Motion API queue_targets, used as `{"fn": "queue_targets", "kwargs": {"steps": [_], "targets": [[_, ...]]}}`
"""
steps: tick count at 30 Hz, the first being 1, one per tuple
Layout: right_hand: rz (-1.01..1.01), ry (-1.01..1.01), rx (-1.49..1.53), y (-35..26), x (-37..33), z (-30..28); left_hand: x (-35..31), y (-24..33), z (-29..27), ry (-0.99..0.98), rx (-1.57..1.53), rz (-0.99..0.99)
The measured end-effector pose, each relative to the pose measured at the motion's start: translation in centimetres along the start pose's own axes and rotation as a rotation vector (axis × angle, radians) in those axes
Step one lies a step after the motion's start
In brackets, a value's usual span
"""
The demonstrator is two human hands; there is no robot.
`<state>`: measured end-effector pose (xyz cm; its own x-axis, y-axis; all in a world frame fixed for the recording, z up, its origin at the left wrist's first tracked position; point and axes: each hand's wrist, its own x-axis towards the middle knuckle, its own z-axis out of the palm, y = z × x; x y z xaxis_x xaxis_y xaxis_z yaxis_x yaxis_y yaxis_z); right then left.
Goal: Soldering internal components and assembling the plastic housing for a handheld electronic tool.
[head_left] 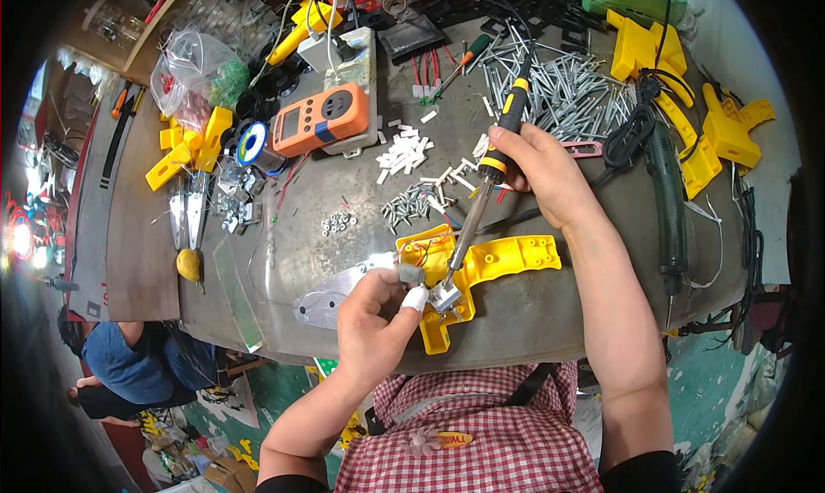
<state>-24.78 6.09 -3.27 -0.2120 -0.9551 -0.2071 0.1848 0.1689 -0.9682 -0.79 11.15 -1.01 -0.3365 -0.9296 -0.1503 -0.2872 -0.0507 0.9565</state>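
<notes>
My right hand [550, 171] is closed round the black and yellow handle of a soldering iron [514, 106]. The iron slants down, its tip close to a small white and grey switch-like part [445, 297]. That part lies at a yellow plastic tool housing half [507, 257] with red and dark wires inside. My left hand [374, 325] is pinched beside the part, with a grey cover on the index finger and a white one on the thumb. What lies between those fingertips is too small to make out. A flat silvery metal plate [331, 300] sticks out left of the housing, partly behind my left hand.
An orange meter [318, 119] stands at the back left, near a solder wire spool [253, 145]. White sleeves [404, 153], short screws [408, 205] and long bolts [550, 76] lie behind the housing. A green electric screwdriver [666, 209] hangs at the right. Someone in blue sits at left.
</notes>
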Motion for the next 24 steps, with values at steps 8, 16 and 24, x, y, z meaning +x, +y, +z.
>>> {"fn": "queue_targets", "kwargs": {"steps": [8,16,24], "targets": [[0.003,0.014,-0.003,-0.02,-0.08,0.02,0.01,-0.01,0.06,0.0,0.01,0.016],[0.003,0.016,-0.013,-0.1,-0.09,0.06,-0.01,-0.07,0.0,-0.005,0.027,0.001],[-0.006,0.019,-0.015,0.02,-0.13,0.07,-0.07,-0.41,-0.01,0.016,0.044,0.023]]}}
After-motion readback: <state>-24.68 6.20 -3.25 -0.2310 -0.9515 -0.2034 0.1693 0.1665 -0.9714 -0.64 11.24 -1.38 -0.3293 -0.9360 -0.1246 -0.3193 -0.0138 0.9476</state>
